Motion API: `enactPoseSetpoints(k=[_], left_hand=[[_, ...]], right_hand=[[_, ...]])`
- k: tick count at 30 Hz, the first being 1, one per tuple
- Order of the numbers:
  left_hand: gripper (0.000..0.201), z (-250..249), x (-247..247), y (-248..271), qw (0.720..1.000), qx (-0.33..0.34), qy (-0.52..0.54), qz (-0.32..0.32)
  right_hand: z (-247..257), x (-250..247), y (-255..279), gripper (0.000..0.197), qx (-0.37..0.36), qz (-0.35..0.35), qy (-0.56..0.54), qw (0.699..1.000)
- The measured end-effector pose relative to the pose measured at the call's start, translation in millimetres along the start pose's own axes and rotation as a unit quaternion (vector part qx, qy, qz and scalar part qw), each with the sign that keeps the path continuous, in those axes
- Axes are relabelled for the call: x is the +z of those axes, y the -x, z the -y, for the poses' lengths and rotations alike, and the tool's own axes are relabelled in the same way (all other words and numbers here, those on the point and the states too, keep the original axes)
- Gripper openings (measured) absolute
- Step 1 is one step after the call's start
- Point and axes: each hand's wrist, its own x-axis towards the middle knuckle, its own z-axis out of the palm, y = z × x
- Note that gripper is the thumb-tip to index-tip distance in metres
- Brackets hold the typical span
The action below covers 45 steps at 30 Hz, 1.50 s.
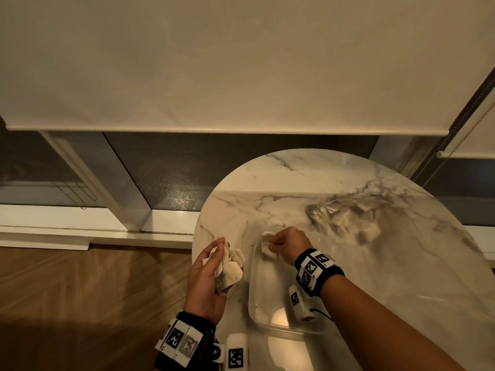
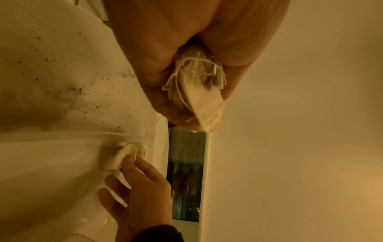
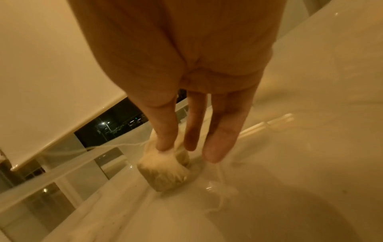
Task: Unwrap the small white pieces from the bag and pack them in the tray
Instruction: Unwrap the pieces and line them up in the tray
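Bag (image 1: 345,218) blurry; L hand (image 1: 206,279) fingers hidden behind clutched pieces (image 1: 230,266).

We see a round marble table (image 1: 308,180) with grey veining, and dark specks (image 2: 87,96) scattered on it toward its left edge. Behind it we get a cream roller blind (image 1: 214,62) pulled down over a dark window (image 1: 174,167), with a bead chain (image 1: 466,124) at the right. Wood floor (image 1: 80,290) left of the table.
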Motion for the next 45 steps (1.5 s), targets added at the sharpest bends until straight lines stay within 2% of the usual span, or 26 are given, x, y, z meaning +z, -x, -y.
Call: enactPoseSetpoints(k=[5,11,13,15,18,21,27,34,38,41,43,45], left_hand=[[0.027,0.2,-2.5,-1.3,1.0,-0.005,-0.001,-0.013],[0.019,4.1,-2.4,-3.8,1.0,-0.012,-0.011,-0.021],[0.019,5.3,-1.4,-4.2,1.0,-0.014,-0.016,-0.021],[0.019,6.5,-0.4,-3.9,0.999,-0.016,-0.018,-0.023],[0.021,9.2,-0.8,-3.4,0.999,-0.019,-0.025,-0.029],[0.024,10.2,-1.8,-2.2,0.999,-0.025,-0.027,-0.029],[0.03,12.7,-2.0,-2.0,0.998,-0.031,-0.034,-0.032],[0.018,14.5,1.2,1.7,0.999,-0.038,-0.014,-0.022],[0.026,13.2,4.5,3.9,0.998,-0.059,0.029,-0.018],[0.019,10.5,7.4,7.0,0.987,-0.119,0.103,0.019],[0.018,10.5,10.1,8.8,0.983,-0.134,0.121,0.03],[0.021,10.5,16.0,12.1,0.983,-0.137,0.117,0.028]], right_hand=[[3.3,4.6,-2.2,0.012,-0.002,-0.035,-0.019,0.999],[7.8,7.0,-2.4,0.02,-0.014,-0.075,0.101,0.992],[11.8,4.5,0.7,0.028,0.002,-0.084,0.129,0.988],[13.7,0.1,4.7,0.044,0.038,-0.096,0.168,0.98],[12.8,-6.4,9.3,0.057,0.079,-0.054,0.19,0.977],[8.2,-6.8,8.7,0.05,0.075,0.002,0.161,0.984],[5.0,2.9,1.1,0.031,0.073,0.046,0.196,0.977],[6.4,8.2,-0.9,0.031,0.062,0.056,0.181,0.98],[6.0,0.1,1.8,0.037,0.071,0.079,0.183,0.977],[13.4,-14.2,12.7,0.046,0.05,0.087,0.133,0.986],[22.9,-25.2,28.8,0.044,0.015,0.081,0.033,0.996],[35.9,-35.6,52.1,0.039,-0.02,0.103,-0.091,0.99]])
